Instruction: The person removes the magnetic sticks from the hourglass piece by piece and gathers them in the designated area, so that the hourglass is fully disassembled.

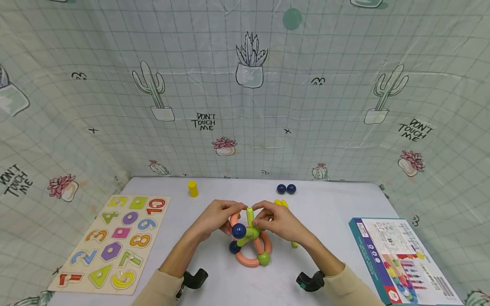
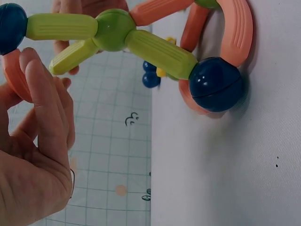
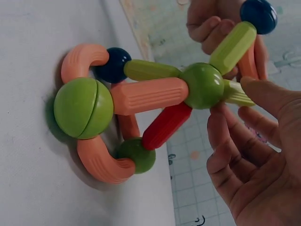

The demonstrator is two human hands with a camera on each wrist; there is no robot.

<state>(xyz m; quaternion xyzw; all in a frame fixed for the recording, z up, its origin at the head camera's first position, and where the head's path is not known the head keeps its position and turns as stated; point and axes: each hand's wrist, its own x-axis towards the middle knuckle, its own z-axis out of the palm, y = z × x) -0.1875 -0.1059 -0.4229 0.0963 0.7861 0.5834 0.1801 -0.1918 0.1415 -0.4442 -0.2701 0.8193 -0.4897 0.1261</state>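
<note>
Head view: ball-and-stick model (image 1: pixel 252 232) between left grip (image 1: pixel 215 217) and right grip (image 1: pixel 281 222)

Knuckles block the show: beyond the right grip, yellow pieces (image 1: pixel 282 203) peek out only partly, and a red stick (image 3: pixel 167 126), clear at the right wrist, can't be made out from the head. Right grip, narrow, pinches a light-green stick (image 1: pixel 250 216)! Left grip, narrow too, holds an orange curved stick (image 2: pixel 16 73), one end covered by fingers. Below both, the model meets the white desk (image 1: pixel 229 289). Number board (image 1: pixel 86 269) left of the left grip, box (image 1: pixel 402 259) right of the right, cactus-print cloth (image 1: pixel 191 85) beyond.
</note>
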